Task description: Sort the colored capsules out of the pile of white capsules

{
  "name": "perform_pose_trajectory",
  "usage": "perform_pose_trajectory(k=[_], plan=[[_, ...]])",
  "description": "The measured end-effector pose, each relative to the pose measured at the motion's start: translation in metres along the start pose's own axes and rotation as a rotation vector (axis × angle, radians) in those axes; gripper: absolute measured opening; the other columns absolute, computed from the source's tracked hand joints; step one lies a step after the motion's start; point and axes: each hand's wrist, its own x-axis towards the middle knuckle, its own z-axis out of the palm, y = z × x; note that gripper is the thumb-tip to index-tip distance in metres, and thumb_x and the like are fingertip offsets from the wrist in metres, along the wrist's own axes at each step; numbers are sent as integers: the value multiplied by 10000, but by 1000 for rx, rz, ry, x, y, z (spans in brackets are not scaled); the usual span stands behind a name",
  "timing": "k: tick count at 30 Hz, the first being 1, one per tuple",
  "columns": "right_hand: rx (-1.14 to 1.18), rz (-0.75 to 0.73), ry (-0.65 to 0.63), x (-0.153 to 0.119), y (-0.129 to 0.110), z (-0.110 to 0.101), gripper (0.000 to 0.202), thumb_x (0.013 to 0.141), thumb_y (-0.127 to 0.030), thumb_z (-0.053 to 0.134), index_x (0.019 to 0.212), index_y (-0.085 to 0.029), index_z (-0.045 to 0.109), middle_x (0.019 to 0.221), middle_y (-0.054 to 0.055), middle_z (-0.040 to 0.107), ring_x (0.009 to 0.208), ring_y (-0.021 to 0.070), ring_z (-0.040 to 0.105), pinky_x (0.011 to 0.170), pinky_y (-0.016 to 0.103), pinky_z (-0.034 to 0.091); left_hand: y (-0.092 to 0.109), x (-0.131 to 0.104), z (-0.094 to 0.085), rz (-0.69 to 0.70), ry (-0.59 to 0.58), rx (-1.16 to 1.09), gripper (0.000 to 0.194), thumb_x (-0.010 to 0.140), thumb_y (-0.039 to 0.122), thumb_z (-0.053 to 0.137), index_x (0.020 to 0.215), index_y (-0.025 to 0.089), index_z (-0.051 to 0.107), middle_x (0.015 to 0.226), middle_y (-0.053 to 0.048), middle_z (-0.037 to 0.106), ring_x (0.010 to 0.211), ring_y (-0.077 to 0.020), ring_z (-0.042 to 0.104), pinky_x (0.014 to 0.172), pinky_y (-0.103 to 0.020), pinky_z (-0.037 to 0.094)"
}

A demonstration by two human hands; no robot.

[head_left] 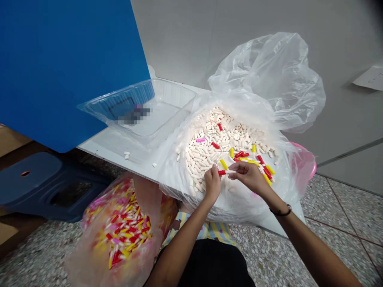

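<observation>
Near the centre of the frame, we see the left hand (212, 181) pinching a red piece (222, 172) between its thumb and fingers, while the right hand (247, 174) has its fingertips closed on a white piece (230, 171) lined up end to end with the red one; we cannot tell whether the two are fully joined. Both are held just over the open plastic bag (248, 205), beside a loose yellow piece (224, 164) and to the left of the red and yellow cluster (265, 169). We judge the pinch to be the weak spot: pieces this small and smooth could slip if pressed off-line, and the white one would be hard to pick out again from the white heap (197, 159) at left. The bag's slack front edge hangs over the table (110, 149), so a forearm dragging it could spill pieces toward the floor. Two stray white bits (127, 155) already lie outside it, and the lower bag (86, 255), at lower left, could catch some.
</observation>
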Motion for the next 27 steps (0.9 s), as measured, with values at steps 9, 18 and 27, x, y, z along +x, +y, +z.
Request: perform_pose_trajectory(k=[9,18,27], plan=[[198,138,-109,-4,20,8,326,426,-351,857,571,-143,652,565,18,662,530,144,625,569,263,522,-10,-6,-3,146,27,-20,452,902,415,271,507,208,350,460,7,405,459,-117,398,513,-252,312],[498,117,219,-25,55,40,352,447,-398,854,543,-190,587,636,1,652,615,163,637,657,311,546,-9,-4,-5,137,8,40,458,906,440,286,518,215,377,485,-21,451,503,-144,423,556,-286,330],[375,93,152,-15,41,39,395,455,-481,832,557,-190,585,619,23,654,560,170,620,591,320,540,-12,2,-6,52,-32,-63,455,888,491,269,542,208,358,516,0,429,520,-125,418,549,-259,343]])
